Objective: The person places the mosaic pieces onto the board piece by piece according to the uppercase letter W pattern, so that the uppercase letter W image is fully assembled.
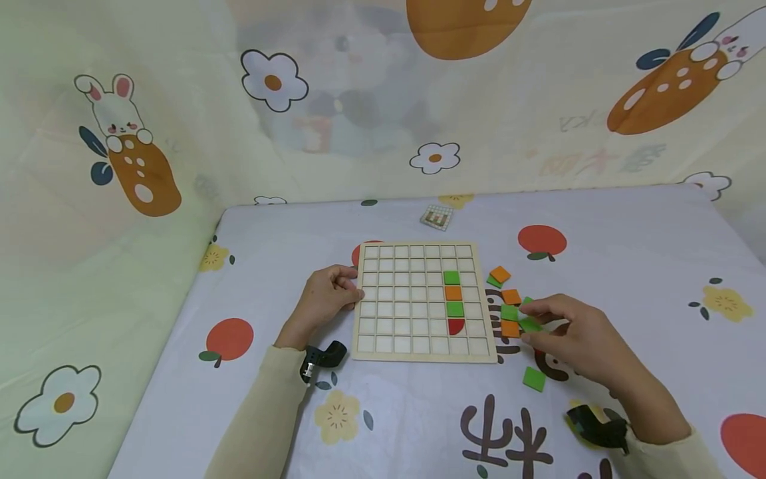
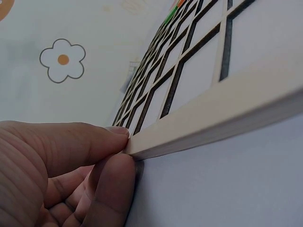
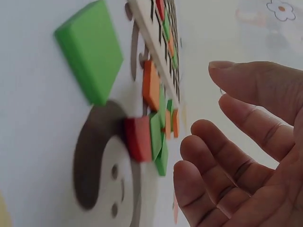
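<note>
A pale wooden grid board lies on the table. One of its columns holds a green tile, an orange tile, another green tile and a red rounded piece. My left hand pinches the board's left edge between thumb and finger, close up in the left wrist view. Over the loose tiles right of the board hovers my right hand, fingers parted and loosely bent, nothing between them. Beneath it are orange tiles, green tiles and a red piece, partly hidden by the hand in the head view.
A single green tile lies apart, nearer the front. Orange and green tiles overlap by the board's upper right corner. A small patterned card sits behind the board. Printed cloth covers the table, with a cloth wall behind.
</note>
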A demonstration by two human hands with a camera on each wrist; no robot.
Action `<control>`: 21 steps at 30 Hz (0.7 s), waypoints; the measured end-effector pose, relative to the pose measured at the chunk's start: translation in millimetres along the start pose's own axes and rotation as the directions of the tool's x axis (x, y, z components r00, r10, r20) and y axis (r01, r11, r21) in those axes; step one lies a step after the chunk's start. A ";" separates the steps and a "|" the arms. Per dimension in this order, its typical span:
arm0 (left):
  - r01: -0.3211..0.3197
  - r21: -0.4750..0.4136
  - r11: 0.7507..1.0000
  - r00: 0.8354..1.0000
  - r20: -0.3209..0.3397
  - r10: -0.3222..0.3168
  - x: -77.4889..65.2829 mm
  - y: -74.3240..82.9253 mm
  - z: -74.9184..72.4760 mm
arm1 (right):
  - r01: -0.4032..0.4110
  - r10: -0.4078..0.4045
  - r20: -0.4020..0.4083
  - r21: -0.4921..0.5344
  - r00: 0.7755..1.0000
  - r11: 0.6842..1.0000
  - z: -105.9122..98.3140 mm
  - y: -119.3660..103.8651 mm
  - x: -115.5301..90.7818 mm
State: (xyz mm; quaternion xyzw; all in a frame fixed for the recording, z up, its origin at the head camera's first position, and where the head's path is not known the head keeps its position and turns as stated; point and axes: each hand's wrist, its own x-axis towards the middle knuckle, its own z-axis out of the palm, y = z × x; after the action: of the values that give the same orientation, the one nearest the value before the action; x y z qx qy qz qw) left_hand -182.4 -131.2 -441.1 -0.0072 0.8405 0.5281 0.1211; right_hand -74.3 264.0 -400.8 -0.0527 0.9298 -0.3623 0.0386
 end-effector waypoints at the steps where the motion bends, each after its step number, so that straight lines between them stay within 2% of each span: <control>1: 0.000 0.001 1.000 1.000 0.001 0.000 -0.2 0.0 -0.3 | 0.000 0.000 0.001 -0.002 1.000 1.000 -0.9 2.3 -0.5; 6: -0.011 0.007 1.000 1.000 0.000 0.011 0.0 -1.5 -1.3 | 0.002 -0.002 -0.006 -0.023 1.000 1.000 -2.4 12.6 2.7; 13: 0.004 0.007 1.000 1.000 -0.006 -0.004 -0.7 -1.5 -1.2 | -0.066 0.067 0.020 -0.030 0.998 0.997 1.2 21.0 11.8; 21: -0.006 0.003 1.000 1.000 -0.001 0.006 -0.5 -1.1 0.4 | -0.045 0.051 0.084 -0.065 0.995 0.997 -0.4 23.8 16.0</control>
State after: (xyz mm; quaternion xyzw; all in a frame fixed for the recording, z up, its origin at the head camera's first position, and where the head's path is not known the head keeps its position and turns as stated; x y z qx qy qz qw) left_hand -181.6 -131.4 -442.1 -0.0048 0.8412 0.5274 0.1191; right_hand -91.9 279.7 -417.2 -0.0470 0.9392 -0.3293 0.0853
